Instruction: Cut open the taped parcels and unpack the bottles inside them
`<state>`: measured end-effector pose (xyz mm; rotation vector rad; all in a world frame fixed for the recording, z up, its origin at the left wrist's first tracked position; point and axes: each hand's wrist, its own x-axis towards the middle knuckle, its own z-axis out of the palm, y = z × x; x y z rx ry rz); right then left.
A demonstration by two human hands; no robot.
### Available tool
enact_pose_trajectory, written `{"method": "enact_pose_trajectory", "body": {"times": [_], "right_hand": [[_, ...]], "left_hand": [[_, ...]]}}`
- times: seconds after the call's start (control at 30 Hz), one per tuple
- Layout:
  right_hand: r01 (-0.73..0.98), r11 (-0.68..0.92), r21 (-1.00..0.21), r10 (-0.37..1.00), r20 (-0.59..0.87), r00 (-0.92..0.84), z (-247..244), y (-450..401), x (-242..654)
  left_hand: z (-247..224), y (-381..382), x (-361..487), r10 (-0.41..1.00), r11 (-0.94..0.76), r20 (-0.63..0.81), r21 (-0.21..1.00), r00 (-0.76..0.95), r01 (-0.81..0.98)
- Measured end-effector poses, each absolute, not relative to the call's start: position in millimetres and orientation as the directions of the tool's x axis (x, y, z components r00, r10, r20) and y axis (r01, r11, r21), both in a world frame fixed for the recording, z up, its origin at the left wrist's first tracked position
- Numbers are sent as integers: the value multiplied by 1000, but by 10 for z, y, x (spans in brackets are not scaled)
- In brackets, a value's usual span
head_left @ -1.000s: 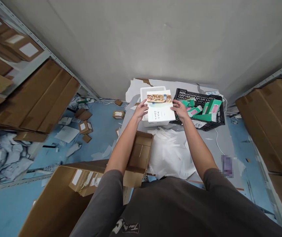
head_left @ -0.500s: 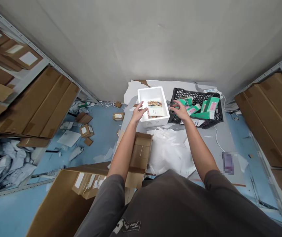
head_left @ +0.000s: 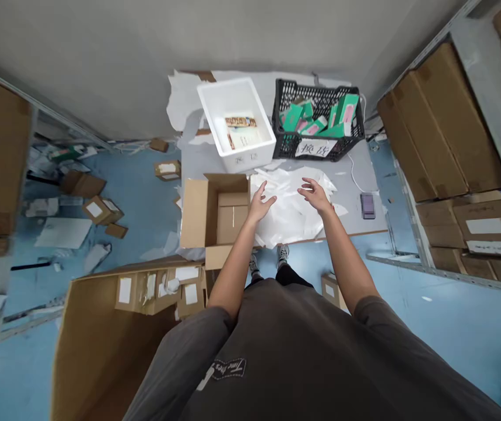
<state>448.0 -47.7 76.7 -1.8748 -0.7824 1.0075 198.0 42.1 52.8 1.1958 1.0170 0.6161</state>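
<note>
Over a heap of white plastic packaging (head_left: 281,219) on the table, both my hands hover with nothing in them. My left hand (head_left: 260,204) has its fingers apart, beside the right wall of an opened cardboard box (head_left: 194,213). Fingers spread, my right hand (head_left: 314,195) is above the right part of the heap. Beyond them stands a white foam box (head_left: 248,158) with a few flat packets (head_left: 242,131) at its bottom. To its right is a black plastic crate (head_left: 283,143) holding several green-and-pink boxes (head_left: 293,117); a handwritten sign hangs on its front.
A purple object (head_left: 368,206) lies at the table's right end, near a white cable (head_left: 353,172). At lower left a large carton (head_left: 101,339) holds smaller parcels. Shelves with cardboard boxes (head_left: 448,128) stand on both sides. Boxes and scraps litter the blue floor (head_left: 140,216) at left.
Both hands have drawn back from the foam box and the crate to above the white plastic heap. They stay empty. The view has tilted down, showing the floor and shoes.
</note>
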Motion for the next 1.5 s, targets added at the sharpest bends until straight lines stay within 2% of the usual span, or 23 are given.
{"method": "enact_pose_trajectory", "body": {"times": [0.1, 0.2, 0.3, 0.43, 0.57, 0.67, 0.8, 0.93, 1.07, 1.17, 1.3, 1.37, 1.5], "right_hand": [[116, -541, -833, 766, -431, 477, 307, -874, 4538], [145, -608, -780, 738, -489, 466, -222, -1145, 4595], [243, -653, -717, 721, -490, 490, -730, -1346, 4628], [338, -706, -623, 684, -474, 554, -1245, -1576, 4628], [263, -726, -636, 632, -466, 620, -1544, -1717, 4623], [263, -752, -604, 610, -486, 627, -1612, -1704, 4648], [360, -788, -499, 605, -522, 601, -1505, -1598, 4701], [414, -756, -507, 643, -459, 613, -1212, -1534, 4734], [459, -638, -619, 726, -284, 626, -711, -1468, 4656], [461, -460, -759, 819, -163, 551, -219, -1380, 4436], [259, -228, -938, 934, -136, 331, 417, -1270, 3958], [186, -181, -966, 957, -129, 260, 664, -1212, 3707], [196, -138, -971, 956, -80, 281, 1007, -971, 3255]], "left_hand": [[120, 14, 2006, 815, 369, -423, 906, 395, 209], [-252, -243, 2118, 830, 327, -428, 893, 358, 310], [-613, -414, 2268, 841, 303, -448, 854, 304, 423], [-1012, -581, 2295, 833, 381, -541, 716, 118, 585], [-1210, -704, 2161, 875, 364, -476, 534, -85, 763], [-1233, -770, 2112, 899, 309, -428, 481, -87, 820], [-1135, -825, 2143, 892, 279, -451, 501, -27, 819], [-889, -864, 2209, 922, 247, -387, 632, 23, 735], [-513, -890, 2292, 941, 177, -306, 812, 146, 556], [-193, -885, 2370, 930, 237, -304, 925, 206, 296], [252, -809, 2369, 930, 303, -286, 952, 231, -40], [480, -738, 2260, 929, 283, -246, 954, 276, -102], [909, -547, 1761, 919, 144, -89, 983, 384, -116]]}}
